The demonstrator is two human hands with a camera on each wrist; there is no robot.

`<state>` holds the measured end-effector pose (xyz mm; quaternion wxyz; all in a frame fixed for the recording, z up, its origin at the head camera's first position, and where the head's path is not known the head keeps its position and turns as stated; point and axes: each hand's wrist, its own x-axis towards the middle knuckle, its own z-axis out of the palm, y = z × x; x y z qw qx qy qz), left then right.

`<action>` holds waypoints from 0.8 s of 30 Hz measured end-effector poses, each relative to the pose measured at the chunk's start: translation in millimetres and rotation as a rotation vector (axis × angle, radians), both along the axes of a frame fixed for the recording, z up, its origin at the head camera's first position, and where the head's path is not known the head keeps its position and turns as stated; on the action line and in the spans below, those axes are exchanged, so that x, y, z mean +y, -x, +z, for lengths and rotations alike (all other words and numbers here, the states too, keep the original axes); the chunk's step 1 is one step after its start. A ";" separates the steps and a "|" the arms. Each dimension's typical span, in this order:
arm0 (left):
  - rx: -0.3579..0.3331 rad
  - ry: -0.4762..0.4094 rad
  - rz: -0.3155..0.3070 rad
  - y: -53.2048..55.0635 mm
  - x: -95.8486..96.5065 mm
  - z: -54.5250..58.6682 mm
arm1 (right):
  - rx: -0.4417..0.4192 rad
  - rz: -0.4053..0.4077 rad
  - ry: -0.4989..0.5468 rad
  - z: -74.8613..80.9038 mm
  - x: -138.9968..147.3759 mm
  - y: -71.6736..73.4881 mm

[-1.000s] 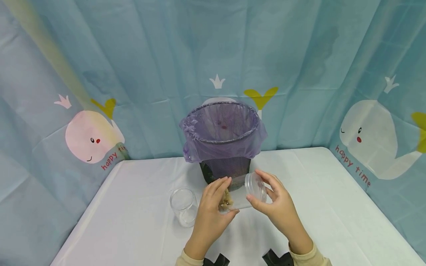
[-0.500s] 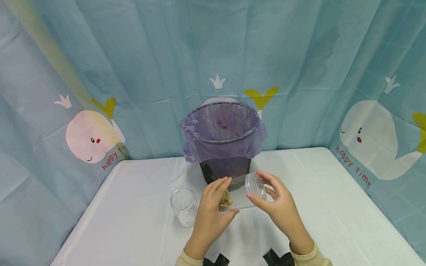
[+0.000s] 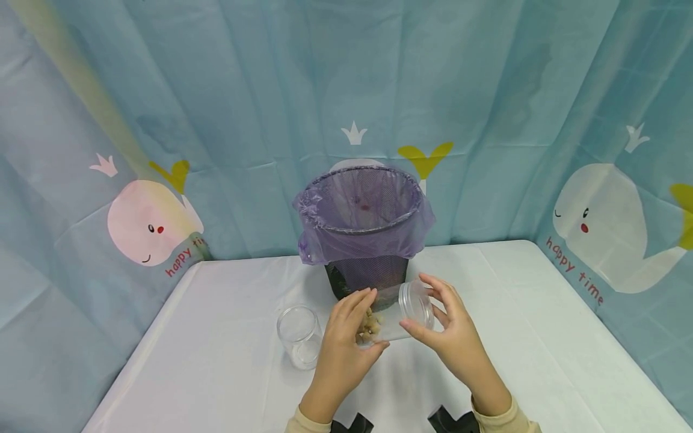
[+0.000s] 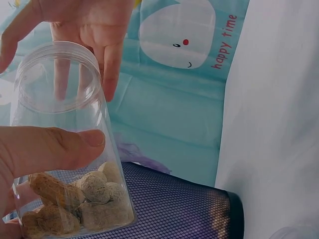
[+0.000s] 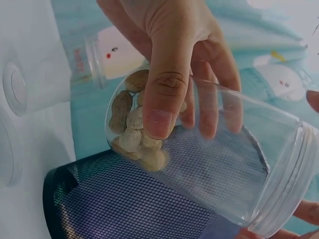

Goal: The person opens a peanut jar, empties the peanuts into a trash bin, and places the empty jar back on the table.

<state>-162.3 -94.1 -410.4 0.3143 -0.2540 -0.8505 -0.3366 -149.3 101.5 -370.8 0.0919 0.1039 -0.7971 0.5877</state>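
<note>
Nearest me, a person's left hand (image 3: 342,346) is grasping a clear jar (image 3: 394,320) round its base, while the right hand (image 3: 452,337) is clasping the ridged end, so neither grip is free. The jar is lying sideways between them above the white bench (image 3: 206,361), peanuts (image 3: 370,325) resting at its base. Beside the left hand, a second jar (image 3: 299,337) is standing. Farther off, a mesh bin (image 3: 373,273) is wearing a purple bag (image 3: 360,246), and a blue curtain (image 3: 281,90) is hanging behind.
</note>
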 end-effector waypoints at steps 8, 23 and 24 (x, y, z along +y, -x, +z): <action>0.004 0.009 0.006 0.0 -0.3 0.0 | -0.059 -0.042 -0.017 2.9 -0.1 0.3; -0.003 0.008 0.006 -0.5 0.1 0.2 | -0.004 0.001 0.009 2.5 0.9 -1.2; -0.003 0.008 0.007 -0.5 0.1 0.2 | -0.013 -0.007 0.001 2.8 0.9 -0.9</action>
